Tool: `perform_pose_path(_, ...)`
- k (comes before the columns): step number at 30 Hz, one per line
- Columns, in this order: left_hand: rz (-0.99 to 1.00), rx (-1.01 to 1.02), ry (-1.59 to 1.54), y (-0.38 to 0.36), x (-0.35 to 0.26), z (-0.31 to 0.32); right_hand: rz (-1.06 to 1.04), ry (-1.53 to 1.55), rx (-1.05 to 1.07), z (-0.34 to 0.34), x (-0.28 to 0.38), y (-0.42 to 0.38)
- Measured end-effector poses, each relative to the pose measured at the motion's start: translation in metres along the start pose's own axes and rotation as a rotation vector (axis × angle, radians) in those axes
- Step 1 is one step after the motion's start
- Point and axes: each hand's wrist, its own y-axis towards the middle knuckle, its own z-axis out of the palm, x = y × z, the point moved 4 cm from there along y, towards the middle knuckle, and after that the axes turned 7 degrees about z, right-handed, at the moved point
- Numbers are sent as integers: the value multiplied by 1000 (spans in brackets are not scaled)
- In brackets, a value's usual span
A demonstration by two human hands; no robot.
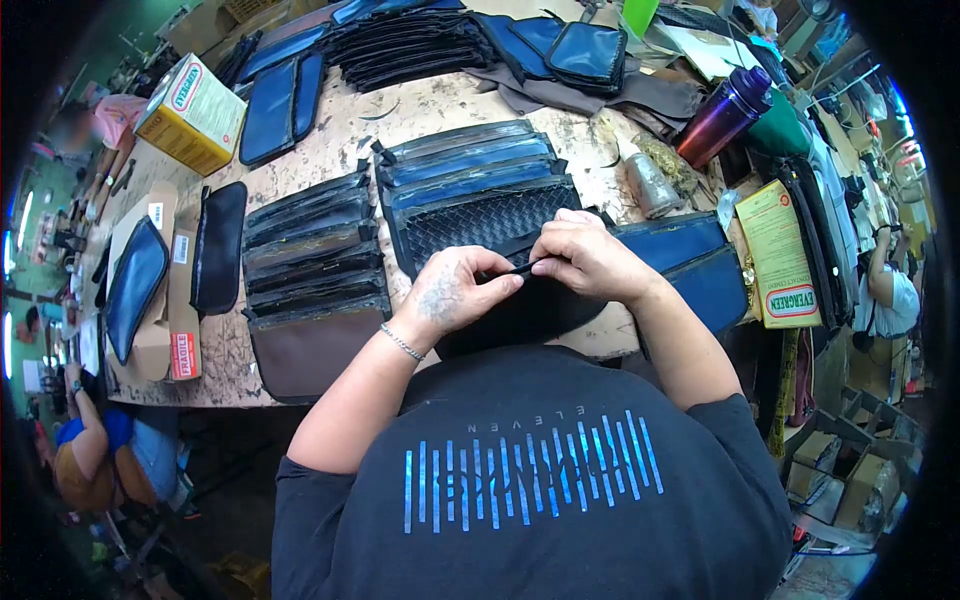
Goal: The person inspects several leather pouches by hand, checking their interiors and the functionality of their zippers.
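Both of my hands meet over a black piece [520, 318] at the table's front edge. My left hand [452, 290] pinches the upper edge of this piece between thumb and fingers. Close beside it on the right, my right hand [585, 258] pinches the same edge. Just beyond my hands lies a woven black panel [485, 220], below a row of overlapping blue pieces [470, 165]. To the left is a row of overlapping dark pieces [312, 250] with a brown panel [325, 355] in front. Blue panels [685, 268] lie to the right of my right hand.
A yellow-and-white can [192, 115] stands at the back left, an open cardboard box [170, 300] nearer. Stacked black pieces [405, 45] lie at the back. On the right are a purple bottle [722, 118], a grey cone-topped container [652, 183] and another can [778, 255]. People sit at both sides.
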Motion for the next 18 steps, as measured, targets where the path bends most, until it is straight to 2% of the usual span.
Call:
perform_pose_path(7, 71, 37, -12, 1, -2, 1, -13, 27, 53, -5, 5, 0)
perform_pose_path(10, 73, 21, 9, 1, -3, 1, -29, 27, -9, 0, 12, 3)
perform_pose_path(11, 72, 20, 9, 0, -3, 1, 104, 13, 137, 1, 12, 4)
perform_pose_path(14, 87, 7, 3, -1, -1, 1, 128, -76, 138, 4, 18, 3)
perform_pose_path(18, 220, -57, 98, -3, -4, 0, 119, -95, 130, 6, 20, 1)
